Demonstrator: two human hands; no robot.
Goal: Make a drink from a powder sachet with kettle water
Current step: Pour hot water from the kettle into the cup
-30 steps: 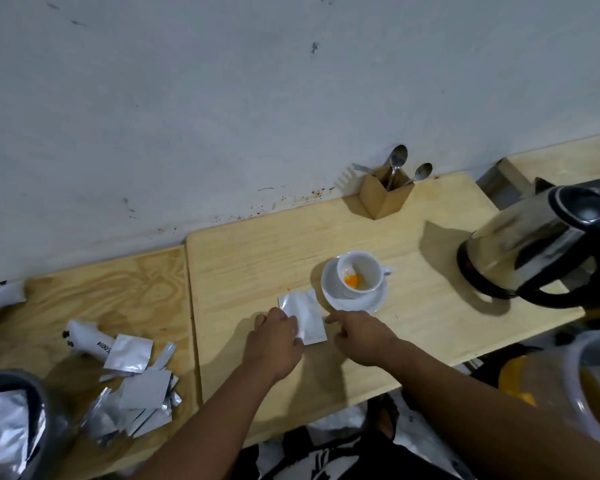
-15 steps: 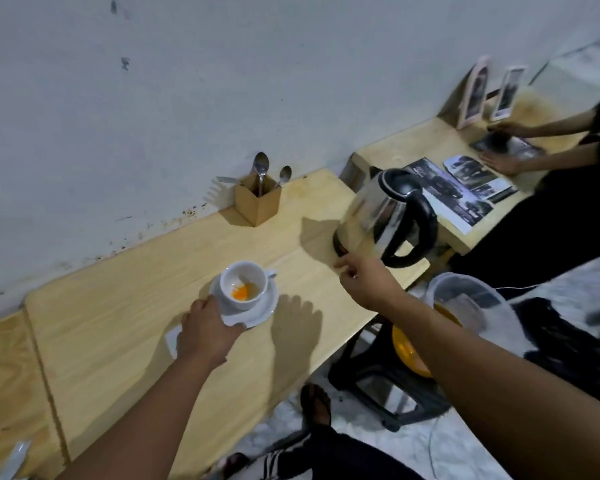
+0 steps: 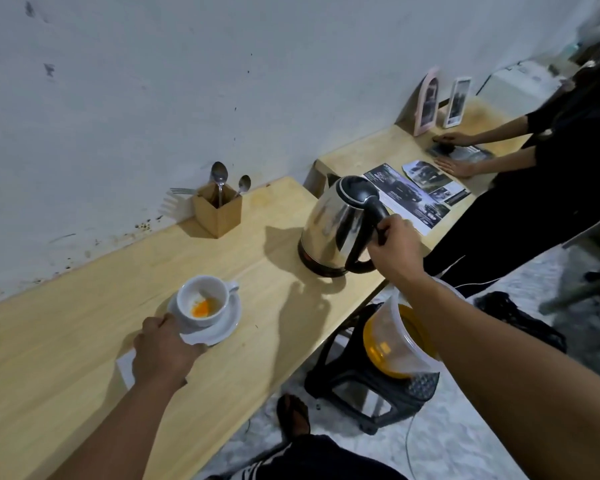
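A white cup [image 3: 203, 299] with orange powder in its bottom stands on a white saucer [image 3: 222, 329] on the wooden table [image 3: 84, 323]. My left hand [image 3: 163, 351] grips the saucer's near-left rim. Under that hand lies the emptied silver sachet [image 3: 125, 367], mostly hidden. A steel kettle [image 3: 333, 226] with a black lid and handle stands upright at the table's right end. My right hand [image 3: 394, 249] is closed around the kettle's handle.
A wooden box [image 3: 219, 213] with spoons and a fork stands by the wall. A clear jug [image 3: 395, 341] with orange liquid sits on a black stool [image 3: 371, 389] below the table's edge. Another person [image 3: 551, 168] works with photos at the neighbouring table on the right.
My hands left the sachet. The left went to the saucer and holds it. The right reached to the kettle and closed on its handle. My view swung right.
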